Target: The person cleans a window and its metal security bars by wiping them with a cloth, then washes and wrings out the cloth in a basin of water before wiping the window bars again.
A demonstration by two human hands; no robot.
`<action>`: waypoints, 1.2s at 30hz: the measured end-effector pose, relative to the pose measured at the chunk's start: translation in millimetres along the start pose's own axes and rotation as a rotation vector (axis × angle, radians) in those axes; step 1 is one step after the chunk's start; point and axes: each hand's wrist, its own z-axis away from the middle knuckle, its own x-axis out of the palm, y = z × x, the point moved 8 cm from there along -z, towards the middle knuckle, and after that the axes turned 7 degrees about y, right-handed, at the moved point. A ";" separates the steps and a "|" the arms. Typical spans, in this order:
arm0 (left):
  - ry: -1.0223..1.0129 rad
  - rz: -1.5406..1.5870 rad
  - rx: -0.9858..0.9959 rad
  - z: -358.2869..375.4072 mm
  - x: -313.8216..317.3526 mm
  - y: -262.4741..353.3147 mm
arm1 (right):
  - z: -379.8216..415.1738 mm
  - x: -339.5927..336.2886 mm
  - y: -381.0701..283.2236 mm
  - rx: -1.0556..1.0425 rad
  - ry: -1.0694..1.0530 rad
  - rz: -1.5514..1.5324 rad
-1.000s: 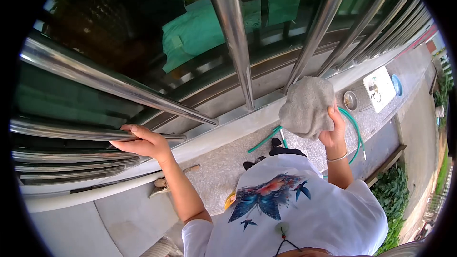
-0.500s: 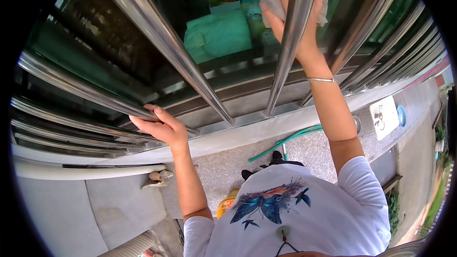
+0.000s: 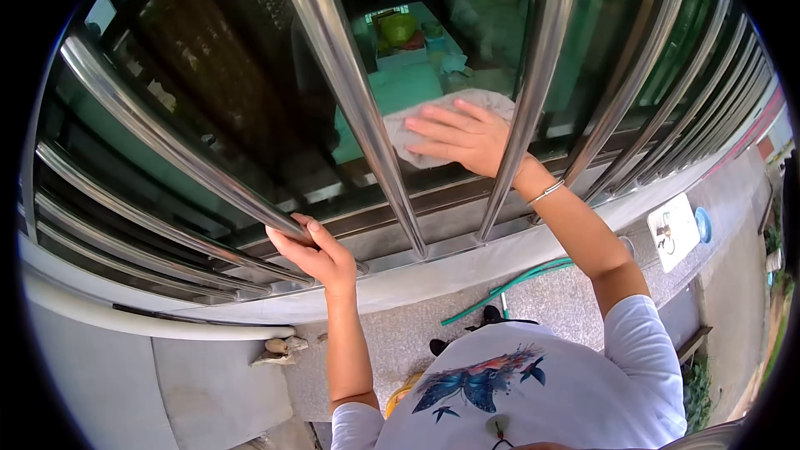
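A grey-white cloth (image 3: 417, 135) lies against the dark window glass (image 3: 492, 42), between two metal bars. My right hand (image 3: 467, 135) reaches in past a bar and holds the cloth to the pane, fingers stretched flat over it. Part of the cloth's left edge sits close behind the neighbouring bar (image 3: 354, 87). Lower left, my left hand (image 3: 315, 254) is wrapped round another shiny bar (image 3: 179, 146) near its lower end, the thumb on the upper side.
Steel bars run across the whole window above a pale ledge (image 3: 383, 279). Behind the glass show a green cloth-like item and a yellow-green bag (image 3: 397, 29). Below are a green hose (image 3: 508, 286), a white board (image 3: 673, 232), a blue basin (image 3: 703, 225) and stones (image 3: 279, 348).
My right hand has moved the cloth down and left across the glass, from high behind the bar to a lower spot. My left hand keeps hold of its bar. The view has shifted slightly.
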 end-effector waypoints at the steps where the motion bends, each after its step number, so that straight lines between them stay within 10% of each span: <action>1: -0.014 0.012 -0.022 0.1 0.0 -0.5 | -31.9 -28.7 25.4 0.145 0.138 0.028; 4: -0.015 0.020 0.029 -2.2 0.5 8.3 | -99.6 -107.0 108.7 0.364 0.649 0.194; 6: 0.003 0.034 0.027 -0.6 -0.6 7.0 | -115.6 -57.1 168.7 0.366 0.350 1.237; 8: 0.003 0.028 -0.028 1.3 1.0 0.1 | -147.3 -140.0 149.7 0.431 0.856 0.579; 11: 0.065 -0.029 0.039 -0.1 2.0 6.8 | -167.5 -97.2 139.1 0.827 0.219 0.250; 14: 0.072 -0.032 0.055 0.7 0.0 8.4 | -146.0 -40.3 0.7 -0.378 0.313 0.080; 18: 0.009 0.006 -0.003 0.1 0.3 3.6 | -65.1 16.6 -44.6 -0.642 -0.082 -0.006; 26: 0.025 -0.015 0.060 -7.1 1.2 10.2 | -3.9 45.9 -57.1 -0.951 -0.204 0.043; 36: -0.056 -0.003 -0.018 -2.6 1.1 2.4 | -205.9 -148.0 137.3 0.086 0.522 0.217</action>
